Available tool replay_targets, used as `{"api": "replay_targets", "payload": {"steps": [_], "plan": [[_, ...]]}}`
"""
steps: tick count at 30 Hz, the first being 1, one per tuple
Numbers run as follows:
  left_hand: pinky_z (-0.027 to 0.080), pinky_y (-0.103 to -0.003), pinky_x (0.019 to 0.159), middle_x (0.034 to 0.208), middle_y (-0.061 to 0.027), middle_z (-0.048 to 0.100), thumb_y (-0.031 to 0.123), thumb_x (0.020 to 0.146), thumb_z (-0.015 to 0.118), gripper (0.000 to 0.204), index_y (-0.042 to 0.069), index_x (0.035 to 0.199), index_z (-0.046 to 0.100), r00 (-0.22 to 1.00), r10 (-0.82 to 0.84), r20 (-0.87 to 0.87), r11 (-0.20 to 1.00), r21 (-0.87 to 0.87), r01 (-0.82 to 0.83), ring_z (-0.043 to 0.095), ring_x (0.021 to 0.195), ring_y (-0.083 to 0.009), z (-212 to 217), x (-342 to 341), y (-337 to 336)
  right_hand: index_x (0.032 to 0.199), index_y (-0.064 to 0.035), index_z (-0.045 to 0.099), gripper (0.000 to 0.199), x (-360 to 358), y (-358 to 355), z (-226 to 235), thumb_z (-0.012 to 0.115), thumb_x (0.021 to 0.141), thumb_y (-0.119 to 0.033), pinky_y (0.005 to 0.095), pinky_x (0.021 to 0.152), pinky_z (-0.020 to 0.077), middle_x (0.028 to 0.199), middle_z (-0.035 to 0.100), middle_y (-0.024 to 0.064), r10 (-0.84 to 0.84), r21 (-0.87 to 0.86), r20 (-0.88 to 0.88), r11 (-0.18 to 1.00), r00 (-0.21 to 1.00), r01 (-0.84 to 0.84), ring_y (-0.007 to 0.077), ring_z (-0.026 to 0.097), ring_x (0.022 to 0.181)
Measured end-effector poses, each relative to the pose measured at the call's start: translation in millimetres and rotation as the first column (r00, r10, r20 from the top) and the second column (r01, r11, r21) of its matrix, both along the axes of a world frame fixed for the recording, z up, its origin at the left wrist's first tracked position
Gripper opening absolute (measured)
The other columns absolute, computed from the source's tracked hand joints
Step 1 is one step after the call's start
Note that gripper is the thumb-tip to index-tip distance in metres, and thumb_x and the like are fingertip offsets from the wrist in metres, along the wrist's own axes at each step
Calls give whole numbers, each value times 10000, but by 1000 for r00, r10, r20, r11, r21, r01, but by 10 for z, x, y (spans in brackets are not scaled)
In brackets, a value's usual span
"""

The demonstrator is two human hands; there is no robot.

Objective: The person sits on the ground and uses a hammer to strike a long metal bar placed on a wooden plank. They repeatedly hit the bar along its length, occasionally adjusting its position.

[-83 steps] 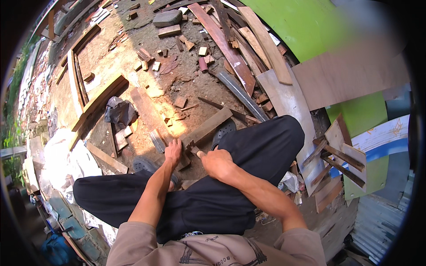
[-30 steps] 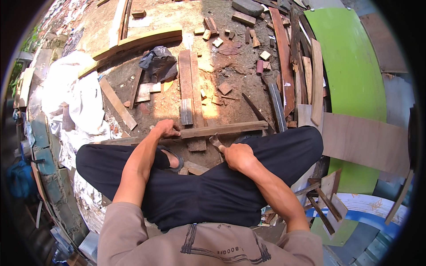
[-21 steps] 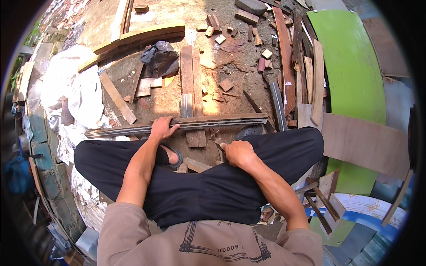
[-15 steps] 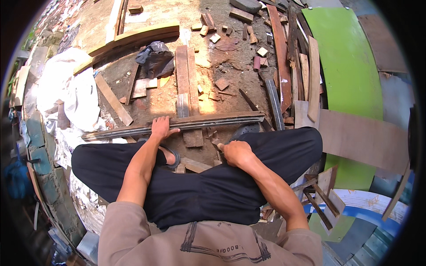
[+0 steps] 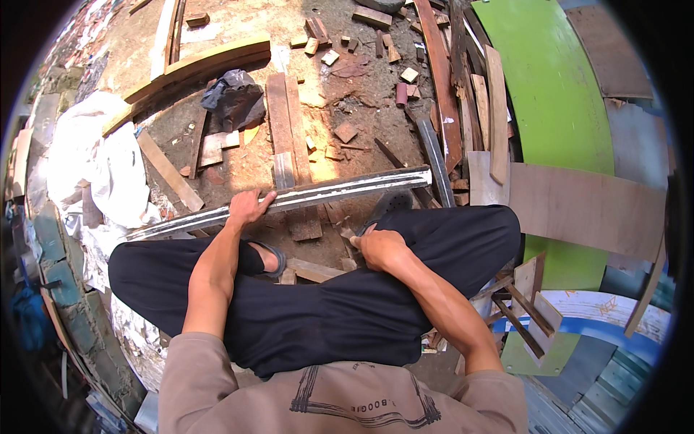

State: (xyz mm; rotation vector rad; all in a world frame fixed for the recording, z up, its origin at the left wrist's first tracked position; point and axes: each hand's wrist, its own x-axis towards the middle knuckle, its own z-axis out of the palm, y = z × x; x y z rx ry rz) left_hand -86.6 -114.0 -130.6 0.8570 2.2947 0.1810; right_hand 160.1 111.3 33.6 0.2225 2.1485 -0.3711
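A long wooden strip [image 5: 347,186] lies across the space ahead of my knees, its right end farther from me. The face toward me has white and dark stripes; the upper edge is bare brown wood. My left hand [image 5: 248,207] is closed on it left of its middle, with the thumb along the top edge. Close to my right knee, my right hand [image 5: 383,249] is wrapped round a wooden-handled tool [image 5: 354,239]; its working end is hard to make out. Beneath the strip runs a brown board [image 5: 305,226], pointing away from me.
Wood offcuts [image 5: 345,132] litter the ground ahead. A black plastic bag [image 5: 235,100] and a curved wooden beam [image 5: 202,66] lie at the far left, near a white sack [image 5: 101,159]. Long planks [image 5: 441,94] and a green panel [image 5: 553,94] are on the right.
The strip has rolled so its striped face shows more broadly, and its right end sits higher in view. My left hand stays on it. My right hand keeps its grip near the knee.
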Motion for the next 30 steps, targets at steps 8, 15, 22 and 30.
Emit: {"api": "replay_targets", "payload": {"steps": [8,15,22,30], "plan": [[394,-505,993,1163,-203,648,585,952,422,623,45,1168,646,967,20,-252,997,-64,-38,580,1146,-343,-111,-129,217,1201,-95,655,348,-131,16,69,585,861,-113,423,864,544,1149,690,167,-1,-35,92,999,996,4,333,663,1084],[378,-491,1030,1297,-184,552,586,845,616,697,77,1314,539,966,-36,-255,983,167,81,504,1229,-339,-113,80,446,1223,-90,639,366,-125,15,39,582,863,-104,415,866,545,1162,686,165,-29,-2,82,1000,996,29,336,666,1078],[403,-482,1057,1437,-195,414,523,644,833,1042,109,1462,338,976,-179,-120,981,-89,169,450,1293,-360,32,167,765,1214,-70,647,357,-206,96,183,582,865,-109,405,849,552,1152,696,144,-91,-18,93,995,992,93,315,679,1058],[394,-455,1093,1497,-175,382,467,690,826,1051,141,1517,267,986,-140,86,977,-148,151,415,1347,-367,198,103,702,1137,-53,677,316,-386,5,352,630,827,-94,401,775,570,1051,722,145,-39,-14,-12,999,999,39,313,706,975]]}}
